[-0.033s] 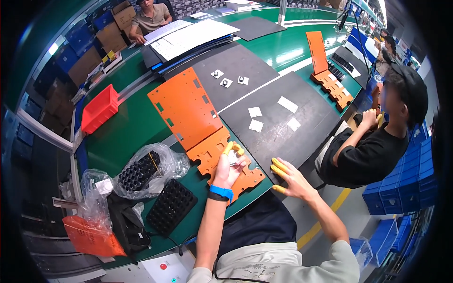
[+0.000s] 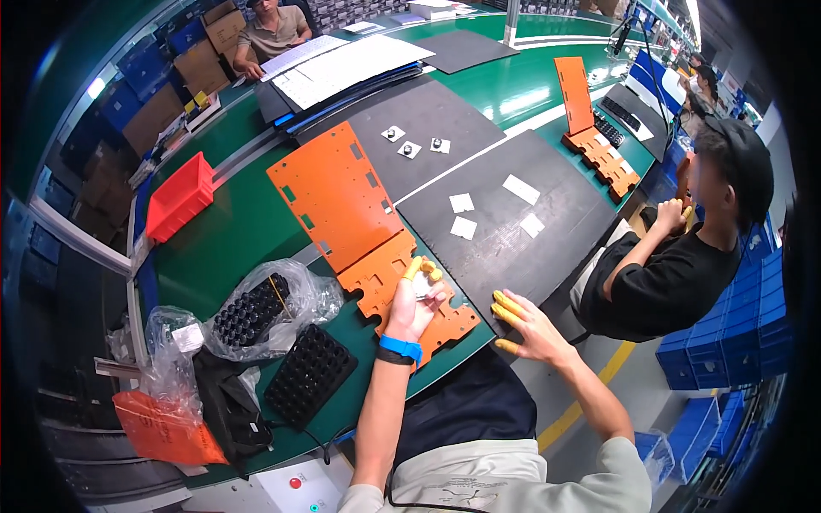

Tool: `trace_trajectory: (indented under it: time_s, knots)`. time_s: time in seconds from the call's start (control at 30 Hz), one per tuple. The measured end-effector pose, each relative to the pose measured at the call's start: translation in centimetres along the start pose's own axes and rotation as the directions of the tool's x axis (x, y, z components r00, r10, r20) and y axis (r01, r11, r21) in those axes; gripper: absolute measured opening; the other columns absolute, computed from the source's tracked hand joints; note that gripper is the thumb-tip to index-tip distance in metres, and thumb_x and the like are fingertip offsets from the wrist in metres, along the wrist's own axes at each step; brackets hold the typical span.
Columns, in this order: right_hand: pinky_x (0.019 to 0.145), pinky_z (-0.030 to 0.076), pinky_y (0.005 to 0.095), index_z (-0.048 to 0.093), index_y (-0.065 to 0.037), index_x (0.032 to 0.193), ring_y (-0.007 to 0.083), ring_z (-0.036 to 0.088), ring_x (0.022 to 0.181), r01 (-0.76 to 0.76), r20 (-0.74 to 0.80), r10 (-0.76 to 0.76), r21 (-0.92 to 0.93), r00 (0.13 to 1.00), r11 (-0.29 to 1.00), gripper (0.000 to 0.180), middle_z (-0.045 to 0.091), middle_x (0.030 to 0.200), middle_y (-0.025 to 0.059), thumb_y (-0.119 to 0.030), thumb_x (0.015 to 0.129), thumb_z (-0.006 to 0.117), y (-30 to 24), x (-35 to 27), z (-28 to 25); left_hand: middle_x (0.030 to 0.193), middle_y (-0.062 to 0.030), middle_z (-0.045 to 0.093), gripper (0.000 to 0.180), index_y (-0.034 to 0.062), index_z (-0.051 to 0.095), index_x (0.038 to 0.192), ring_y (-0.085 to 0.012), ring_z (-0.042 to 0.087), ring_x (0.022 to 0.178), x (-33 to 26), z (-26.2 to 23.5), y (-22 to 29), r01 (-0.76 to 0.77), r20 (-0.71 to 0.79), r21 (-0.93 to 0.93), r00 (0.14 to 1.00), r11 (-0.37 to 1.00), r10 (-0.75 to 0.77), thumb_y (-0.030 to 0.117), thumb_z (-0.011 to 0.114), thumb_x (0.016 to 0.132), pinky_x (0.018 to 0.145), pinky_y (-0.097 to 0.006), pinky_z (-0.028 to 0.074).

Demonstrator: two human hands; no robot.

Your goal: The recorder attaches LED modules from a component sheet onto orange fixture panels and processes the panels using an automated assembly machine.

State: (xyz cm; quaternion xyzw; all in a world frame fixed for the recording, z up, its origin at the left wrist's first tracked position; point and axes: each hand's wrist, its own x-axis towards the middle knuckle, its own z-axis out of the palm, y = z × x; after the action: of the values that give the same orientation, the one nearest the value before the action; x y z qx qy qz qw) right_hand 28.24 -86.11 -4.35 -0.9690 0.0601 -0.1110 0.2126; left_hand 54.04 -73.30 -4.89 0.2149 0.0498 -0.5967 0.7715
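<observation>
Head view. Green bench (image 2: 235, 235) is stretching across the room, dark mats lying over it. Left hand (image 2: 415, 312) is turning its palm up above the lower part of an orange hinged fixture (image 2: 338, 201); its yellow-capped fingers are curling round a small white piece (image 2: 422, 286) (partly hidden by them). Right hand (image 2: 537, 332) is holding its fingers spread over the corner of the nearer mat (image 2: 483, 269); whether they are touching it, I cannot tell. Four white pieces are lying on that mat, one longer (image 2: 522, 190). To the left, a black celled tray (image 2: 312, 376) is resting near a clear plastic bag (image 2: 321, 295); farther off, a red bin (image 2: 175, 222) is sitting. To the right, a co-worker in black (image 2: 676, 286) is sitting before stacked blue crates (image 2: 727, 346), a yellow line (image 2: 590, 393) running along the floor.
</observation>
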Motion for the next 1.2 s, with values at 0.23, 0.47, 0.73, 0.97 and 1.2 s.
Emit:
trace_trajectory:
  time_s: [0.23, 0.47, 0.73, 0.97, 1.2]
  knots:
    - [0.087, 0.058, 0.0384, 0.068, -0.004, 0.118, 0.0312, 0.070, 0.103, 0.035, -0.161, -0.025, 0.059, 0.987, 0.998, 0.043, 0.072, 0.113, 0.0128, 0.006, 0.076, 0.069, 0.3, -2.2, -0.1, 0.089, -0.0052, 0.058, 0.030, 0.0048, 0.063, 0.116, -0.0138, 0.049, 0.066, -0.2, 0.2, -0.9, -0.028, 0.057, 0.093, 0.998, 0.995, 0.023, 0.027, 0.044, 0.107, 0.062, -0.028, 0.045]
    - [0.089, 0.055, 0.0393, 0.064, 0.001, 0.123, 0.0374, 0.069, 0.104, -0.044, -0.507, 0.192, 0.290, 0.840, 0.956, 0.035, 0.069, 0.117, 0.0208, 0.006, 0.088, 0.059, -3.1, 6.2, 0.4, 0.116, -0.0119, 0.064, 0.040, 0.0005, 0.056, 0.129, -0.0231, 0.064, 0.100, -0.1, 3.0, -3.1, 0.043, -0.003, 0.079, 0.999, 0.996, -0.043, 0.028, 0.037, 0.108, 0.092, -0.040, 0.053]
    - [0.118, 0.029, 0.0515, 0.056, -0.001, 0.133, 0.0407, 0.043, 0.138, -0.180, -0.548, 0.315, 0.288, 0.775, 0.941, 0.041, 0.052, 0.142, 0.0220, -0.011, 0.094, 0.060, 2.2, 16.1, 3.9, 0.104, -0.0109, 0.067, 0.036, 0.0047, 0.063, 0.116, -0.0205, 0.059, 0.078, 2.0, -0.5, -2.3, -0.064, -0.034, -0.002, 0.997, 0.998, 0.063, 0.034, 0.044, 0.106, 0.070, -0.033, 0.052]
    - [0.100, 0.051, 0.0416, 0.064, 0.002, 0.116, 0.0387, 0.059, 0.120, -0.216, -0.474, 0.201, 0.023, 0.857, 0.976, 0.030, 0.063, 0.126, 0.0217, -0.007, 0.088, 0.068, 5.1, 13.5, 5.1, 0.109, -0.0139, 0.065, 0.035, 0.0039, 0.061, 0.119, -0.0203, 0.056, 0.078, 0.3, 1.3, -1.0, -0.078, -0.045, 0.006, 0.996, 0.997, 0.078, 0.032, 0.045, 0.105, 0.070, -0.033, 0.050]
    - [0.076, 0.056, 0.0411, 0.065, 0.002, 0.114, 0.0391, 0.070, 0.088, -0.255, -0.582, 0.412, 0.334, 0.701, 0.907, 0.021, 0.071, 0.096, 0.0219, -0.004, 0.095, 0.058, 4.3, 12.8, 3.1, 0.113, -0.0123, 0.068, 0.038, 0.0060, 0.061, 0.122, -0.0224, 0.063, 0.089, 1.2, 0.4, -0.9, 0.027, -0.060, 0.003, 0.998, 1.000, -0.027, 0.036, 0.046, 0.104, 0.079, -0.037, 0.055]
